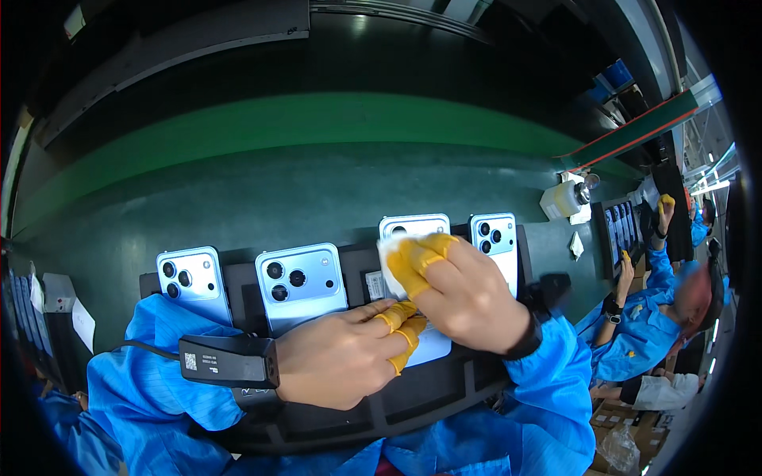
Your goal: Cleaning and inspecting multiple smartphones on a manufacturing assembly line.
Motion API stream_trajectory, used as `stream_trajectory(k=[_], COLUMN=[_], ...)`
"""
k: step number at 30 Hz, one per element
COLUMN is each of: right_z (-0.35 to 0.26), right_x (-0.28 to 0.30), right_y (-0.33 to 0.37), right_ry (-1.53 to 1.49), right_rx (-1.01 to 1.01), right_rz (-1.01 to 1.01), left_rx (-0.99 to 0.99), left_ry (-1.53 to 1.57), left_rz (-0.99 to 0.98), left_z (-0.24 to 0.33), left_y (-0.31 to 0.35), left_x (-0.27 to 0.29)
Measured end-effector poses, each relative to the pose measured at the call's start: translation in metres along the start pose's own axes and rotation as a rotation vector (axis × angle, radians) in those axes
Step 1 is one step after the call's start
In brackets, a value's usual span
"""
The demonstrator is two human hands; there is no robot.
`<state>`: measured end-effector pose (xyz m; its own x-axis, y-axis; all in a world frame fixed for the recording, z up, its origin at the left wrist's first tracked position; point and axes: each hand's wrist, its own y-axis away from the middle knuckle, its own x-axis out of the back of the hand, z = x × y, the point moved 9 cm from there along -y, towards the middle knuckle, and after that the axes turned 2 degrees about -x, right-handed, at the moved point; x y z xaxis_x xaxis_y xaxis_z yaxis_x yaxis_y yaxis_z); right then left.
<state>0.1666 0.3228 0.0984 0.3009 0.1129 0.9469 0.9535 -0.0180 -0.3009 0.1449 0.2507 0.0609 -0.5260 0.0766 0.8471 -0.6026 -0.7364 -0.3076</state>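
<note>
Several light-blue smartphones lie camera side up in a black foam tray (373,412). My right hand (476,297), with yellow finger cots, is closed on a white wiping cloth (391,270) at the camera end of the third smartphone from the left (417,224). My left hand (341,361), also in yellow finger cots, has its bent fingers against the lower part of that same smartphone; its fingertips are partly hidden. To the left lie a second smartphone (313,297) and a third smartphone (194,274). Another smartphone (504,238) sits right of my right hand.
A white bottle (561,200) and a crumpled white tissue (576,246) stand on the green bench (317,182) at the right. Beyond them a co-worker's hand (625,275) is by another phone tray (609,238). More phones (30,313) are at the far left.
</note>
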Motion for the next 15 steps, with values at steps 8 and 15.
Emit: stream_trajectory(k=[8, 15], right_z=[0.004, 0.021], right_x=[0.002, 0.015], right_y=[0.001, 0.024], right_ry=[0.012, -0.066], right_rx=[0.056, -0.056], right_rz=[0.027, 0.016], left_rx=[0.022, 0.033], left_ry=[0.03, -0.035], left_rz=[0.022, -0.023], left_z=[0.0, 0.003], left_y=[-0.008, -0.018], left_x=[-0.009, -0.012])
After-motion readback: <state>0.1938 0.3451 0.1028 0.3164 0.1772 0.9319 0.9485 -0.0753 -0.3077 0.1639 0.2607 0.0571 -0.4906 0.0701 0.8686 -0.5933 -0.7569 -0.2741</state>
